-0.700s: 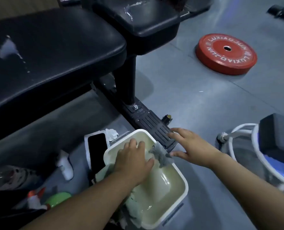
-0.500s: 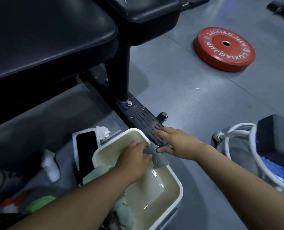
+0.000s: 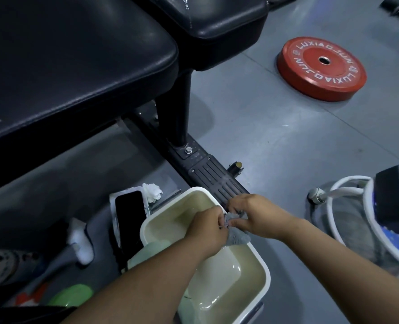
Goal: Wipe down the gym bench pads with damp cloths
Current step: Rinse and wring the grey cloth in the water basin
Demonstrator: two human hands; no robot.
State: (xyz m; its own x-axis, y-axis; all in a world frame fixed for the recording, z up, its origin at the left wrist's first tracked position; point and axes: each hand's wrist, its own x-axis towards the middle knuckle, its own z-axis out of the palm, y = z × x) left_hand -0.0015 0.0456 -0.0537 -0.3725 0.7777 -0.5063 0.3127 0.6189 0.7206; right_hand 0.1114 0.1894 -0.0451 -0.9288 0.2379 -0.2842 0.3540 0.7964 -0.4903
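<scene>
A small grey cloth (image 3: 238, 237) is bunched between both my hands over the far right rim of a white basin (image 3: 265, 277) that holds cloudy water. My left hand (image 3: 207, 226) grips its left end and my right hand (image 3: 254, 213) grips its right end. A pale green cloth (image 3: 151, 250) hangs over the basin's left edge, partly under my left forearm. The black bench pad (image 3: 65, 66) fills the upper left, with a second black pad (image 3: 217, 17) behind it.
The bench's black post and foot rail (image 3: 214, 176) run just beyond the basin. A phone (image 3: 129, 218) lies left of it, with a green spray bottle (image 3: 70, 295) at lower left. A red weight plate (image 3: 321, 67) lies on the grey floor. White hose and equipment (image 3: 348, 183) sit right.
My right hand has come in from the foot rail and closed on the grey cloth. Both hands now hold it together above the basin rim. The view has shifted slightly.
</scene>
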